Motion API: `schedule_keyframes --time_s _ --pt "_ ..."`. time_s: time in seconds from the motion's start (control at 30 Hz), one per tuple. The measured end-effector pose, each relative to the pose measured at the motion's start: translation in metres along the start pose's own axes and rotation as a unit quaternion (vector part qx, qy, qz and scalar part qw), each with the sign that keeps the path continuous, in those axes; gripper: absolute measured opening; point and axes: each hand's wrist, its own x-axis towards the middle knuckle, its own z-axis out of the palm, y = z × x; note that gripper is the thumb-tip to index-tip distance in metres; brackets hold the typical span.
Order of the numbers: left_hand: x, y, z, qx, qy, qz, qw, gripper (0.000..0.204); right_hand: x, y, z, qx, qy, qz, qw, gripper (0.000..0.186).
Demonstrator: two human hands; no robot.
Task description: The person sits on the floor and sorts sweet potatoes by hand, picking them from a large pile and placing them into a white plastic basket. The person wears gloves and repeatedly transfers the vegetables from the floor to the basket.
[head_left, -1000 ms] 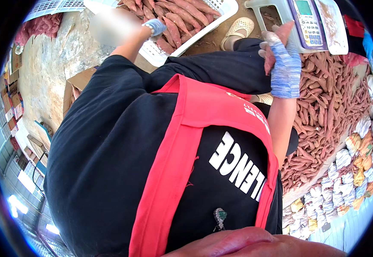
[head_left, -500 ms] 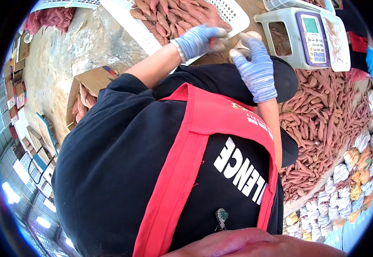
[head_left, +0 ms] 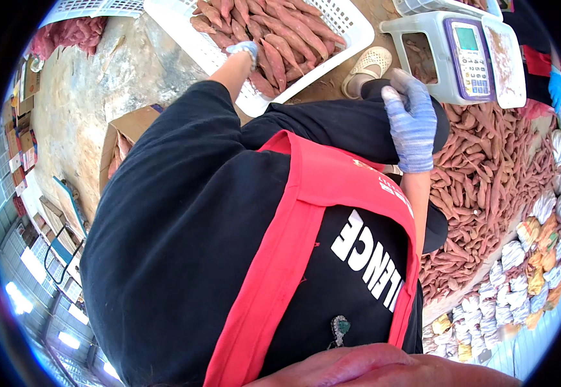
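Note:
My left hand (head_left: pixel 244 49), in a blue-and-white knit glove, reaches down over a white plastic crate (head_left: pixel 255 105). It lies at the sweet potatoes (head_left: pixel 280 46) piled inside. Its fingers are mostly hidden beyond the wrist, so their grip does not show. My right hand (head_left: pixel 413 122), gloved alike, hovers above my bent knee with fingers loosely curved and apart from the thumb. Nothing shows in it. Beyond it, a cream perforated clog (head_left: pixel 372 62) is on my foot, beside the crate.
To the right stands a scale (head_left: pixel 471 61) with a keypad, by a white plastic stool (head_left: pixel 416 27). A large heap of sweet potatoes (head_left: pixel 471 187) covers the floor there. A cardboard box (head_left: pixel 129 126) sits at my left. A blue-gloved co-worker's hand (head_left: pixel 558 91) shows far right.
My left hand has moved left, from the crate's near right corner to the sweet potatoes inside. My right hand has shifted slightly right and down, away from the left.

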Motion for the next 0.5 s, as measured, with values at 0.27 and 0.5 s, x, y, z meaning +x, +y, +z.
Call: schedule_keyframes --time_s 0.27,0.5 --pt "-0.129 0.014 0.008 -0.597 0.260 0.069 0.756 0.042 -0.022 -0.014 -0.067 0.102 0.210 0.127 0.964 0.021" --pt "-0.184 0.039 -0.020 -0.600 0.287 0.285 0.690 0.026 -0.059 0.055 -0.160 0.100 0.332 0.145 0.927 0.025"
